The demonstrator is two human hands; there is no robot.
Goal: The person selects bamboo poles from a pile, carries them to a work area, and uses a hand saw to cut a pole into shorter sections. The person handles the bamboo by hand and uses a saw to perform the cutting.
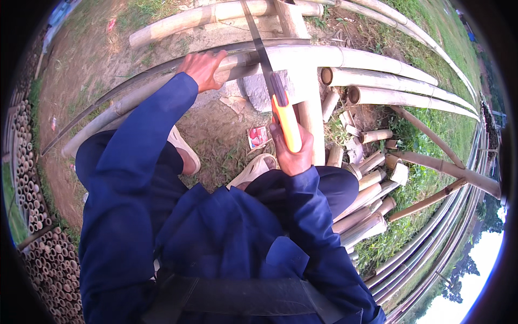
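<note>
My right hand point(294, 154) is closed around the orange and black handle of a handsaw point(289, 124). Its long, narrow blade points away from me and crosses a bamboo pole point(334, 56). Whether the teeth are in a cut cannot be made out. To the left of the blade, my left hand point(202, 70) grips the pole from above, fingers curled over its far side. A long, dark, thin strip point(124, 83) runs just beyond the pole. Under the pole, near the blade, sits a grey block point(261, 89).
A light post point(310, 116) stands beside my right hand. Cut bamboo pieces point(367, 200) are piled right of my knee. More poles point(399, 83) extend right, another point(189, 24) lies beyond. Stacked bamboo point(38, 200) fills the far left. A red-and-white packet point(258, 136) lies near my feet.
</note>
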